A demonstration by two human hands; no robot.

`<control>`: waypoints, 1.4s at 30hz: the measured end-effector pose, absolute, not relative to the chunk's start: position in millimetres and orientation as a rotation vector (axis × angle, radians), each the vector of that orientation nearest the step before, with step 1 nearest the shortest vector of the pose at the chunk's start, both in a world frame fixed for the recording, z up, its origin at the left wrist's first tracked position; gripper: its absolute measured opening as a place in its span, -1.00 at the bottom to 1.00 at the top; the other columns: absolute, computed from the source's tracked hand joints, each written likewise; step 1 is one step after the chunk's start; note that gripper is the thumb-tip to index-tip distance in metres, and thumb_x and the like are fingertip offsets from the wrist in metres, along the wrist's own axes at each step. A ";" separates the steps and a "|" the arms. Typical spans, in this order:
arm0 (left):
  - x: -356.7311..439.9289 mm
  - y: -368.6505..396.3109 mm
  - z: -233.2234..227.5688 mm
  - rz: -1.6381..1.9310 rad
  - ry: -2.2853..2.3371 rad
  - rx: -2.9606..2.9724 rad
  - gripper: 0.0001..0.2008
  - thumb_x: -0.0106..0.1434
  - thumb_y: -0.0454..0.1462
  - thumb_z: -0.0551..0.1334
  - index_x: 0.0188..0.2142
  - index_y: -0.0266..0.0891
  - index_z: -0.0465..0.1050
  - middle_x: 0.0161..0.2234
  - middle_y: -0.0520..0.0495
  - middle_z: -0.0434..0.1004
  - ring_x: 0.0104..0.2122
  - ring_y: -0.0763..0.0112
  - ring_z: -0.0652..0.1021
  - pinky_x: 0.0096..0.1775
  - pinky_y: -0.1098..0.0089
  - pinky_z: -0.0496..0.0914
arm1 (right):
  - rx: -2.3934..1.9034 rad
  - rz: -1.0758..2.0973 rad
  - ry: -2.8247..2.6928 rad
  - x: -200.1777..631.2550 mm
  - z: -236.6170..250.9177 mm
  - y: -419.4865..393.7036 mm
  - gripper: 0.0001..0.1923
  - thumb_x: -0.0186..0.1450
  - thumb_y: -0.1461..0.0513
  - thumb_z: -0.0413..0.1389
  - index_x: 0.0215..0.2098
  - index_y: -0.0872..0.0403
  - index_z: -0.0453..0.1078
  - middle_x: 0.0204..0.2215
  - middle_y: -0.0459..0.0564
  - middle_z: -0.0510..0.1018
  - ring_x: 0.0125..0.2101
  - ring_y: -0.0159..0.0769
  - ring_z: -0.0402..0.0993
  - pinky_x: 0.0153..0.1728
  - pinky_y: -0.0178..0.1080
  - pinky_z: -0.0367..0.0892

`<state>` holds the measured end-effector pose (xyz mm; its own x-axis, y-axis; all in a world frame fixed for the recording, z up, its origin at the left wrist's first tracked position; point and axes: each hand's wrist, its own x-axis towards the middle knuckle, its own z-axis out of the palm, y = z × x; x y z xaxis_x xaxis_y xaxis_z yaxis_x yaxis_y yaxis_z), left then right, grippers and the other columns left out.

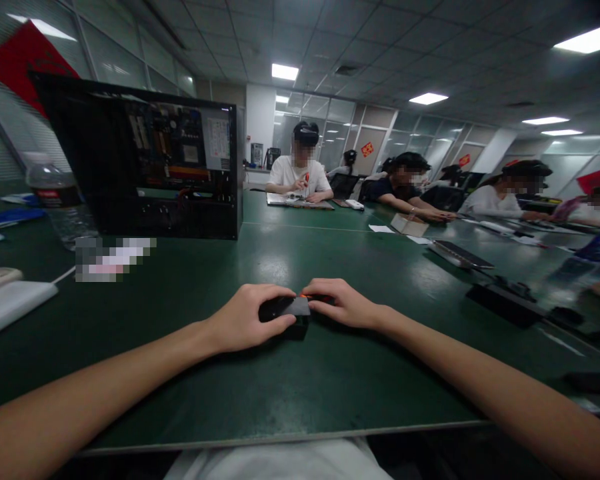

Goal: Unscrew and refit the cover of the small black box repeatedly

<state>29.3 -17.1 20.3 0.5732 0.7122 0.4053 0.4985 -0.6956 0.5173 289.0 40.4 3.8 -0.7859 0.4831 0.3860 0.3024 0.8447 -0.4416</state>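
On the green tabletop (pixel 280 393), near its front edge, lies a small black box-shaped object (pixel 300 308) with a grey patch on top. My left hand (pixel 250 313) grips it from the left, thumb on the near side and fingers on the far side. At the box's right end, my right hand (pixel 343 303) is closed on a small black-and-orange piece (pixel 321 299). Its kind is mostly hidden by the fingers. Whether the piece touches the box cannot be made out.
An opened black computer case (pixel 239 167) stands at the back left, a water bottle (pixel 63 200) beside it. A white device (pixel 17 307) lies at far left. Across the table a person (pixel 300 170) works on a board. To the right lie a black bar-shaped device (pixel 505 305) and a cardboard box (pixel 409 225).
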 end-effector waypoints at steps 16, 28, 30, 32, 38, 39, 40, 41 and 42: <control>-1.9 27.6 20.0 0.877 1.375 2.241 -0.50 0.41 -0.01 0.08 -0.38 -0.28 0.64 -0.45 -0.01 0.61 -0.41 0.27 0.55 -0.35 0.38 0.37 | -0.942 0.027 -2.669 306.4 5.7 56.1 -0.69 0.45 0.11 0.03 0.00 0.12 0.45 -0.13 0.11 0.55 -0.19 -0.25 0.50 -0.16 -0.21 0.38; -16.4 47.1 25.0 1.082 1.314 2.029 -0.67 0.21 -0.22 0.29 -0.06 -0.33 0.59 -0.09 -0.20 0.67 -0.11 0.17 0.62 0.01 0.16 0.48 | -0.933 -0.077 -2.724 299.9 12.7 43.0 -0.66 0.48 0.11 -0.05 0.04 0.11 0.45 -0.10 0.11 0.54 -0.17 -0.24 0.51 -0.16 -0.20 0.41; -13.6 45.7 23.2 1.069 1.252 1.964 -0.67 0.18 -0.21 0.32 -0.10 -0.35 0.59 -0.11 -0.21 0.67 -0.12 0.17 0.63 0.02 0.15 0.49 | -0.914 -0.066 -2.715 299.0 13.1 42.4 -0.67 0.48 0.13 -0.04 0.01 0.11 0.46 -0.12 0.11 0.54 -0.18 -0.25 0.51 -0.16 -0.20 0.42; -10.4 43.8 19.6 1.031 1.212 1.957 -0.66 0.17 -0.21 0.34 -0.10 -0.36 0.58 -0.12 -0.22 0.68 -0.13 0.17 0.64 0.01 0.16 0.50 | -0.878 -0.062 -2.682 297.3 13.5 40.8 -0.67 0.49 0.12 -0.04 -0.02 0.11 0.47 -0.12 0.12 0.55 -0.14 -0.22 0.50 -0.12 -0.17 0.42; -9.4 40.4 16.5 0.945 1.314 2.237 -0.67 0.30 -0.16 0.24 -0.05 -0.30 0.59 -0.14 -0.17 0.68 -0.19 0.20 0.64 -0.10 0.26 0.50 | -0.687 0.150 -2.590 281.7 15.5 22.8 -0.54 0.45 -0.02 0.03 0.13 0.10 0.37 0.03 0.17 0.51 0.02 -0.14 0.45 0.05 -0.06 0.39; -10.2 39.3 18.5 0.900 1.376 2.326 -0.65 0.31 -0.13 0.24 -0.04 -0.29 0.60 -0.16 -0.17 0.68 -0.21 0.20 0.64 -0.13 0.27 0.49 | -0.664 0.188 -2.590 277.0 15.6 17.9 -0.48 0.42 -0.06 0.06 0.18 0.10 0.34 0.07 0.18 0.49 0.05 -0.12 0.43 0.07 -0.05 0.38; -11.0 37.8 21.1 0.827 1.446 2.413 -0.62 0.31 -0.09 0.24 -0.03 -0.28 0.60 -0.17 -0.18 0.68 -0.23 0.18 0.63 -0.16 0.28 0.48 | -0.657 0.214 -2.598 271.9 15.5 12.7 -0.41 0.38 -0.09 0.10 0.21 0.09 0.30 0.09 0.20 0.48 0.08 -0.10 0.42 0.09 -0.04 0.37; -11.8 36.1 24.0 0.728 1.516 2.485 -0.60 0.29 -0.05 0.26 -0.04 -0.28 0.61 -0.17 -0.19 0.68 -0.23 0.16 0.62 -0.18 0.28 0.46 | -0.663 0.232 -2.612 266.7 15.2 7.6 -0.36 0.36 -0.11 0.13 0.24 0.09 0.28 0.11 0.22 0.47 0.09 -0.08 0.42 0.10 -0.03 0.37; -12.7 34.3 26.8 0.622 1.581 2.529 -0.59 0.26 -0.03 0.27 -0.07 -0.27 0.62 -0.16 -0.20 0.67 -0.22 0.13 0.62 -0.21 0.29 0.45 | -0.682 0.242 -2.631 261.7 14.5 2.7 -0.33 0.34 -0.11 0.15 0.26 0.08 0.26 0.12 0.23 0.47 0.09 -0.07 0.43 0.10 -0.02 0.37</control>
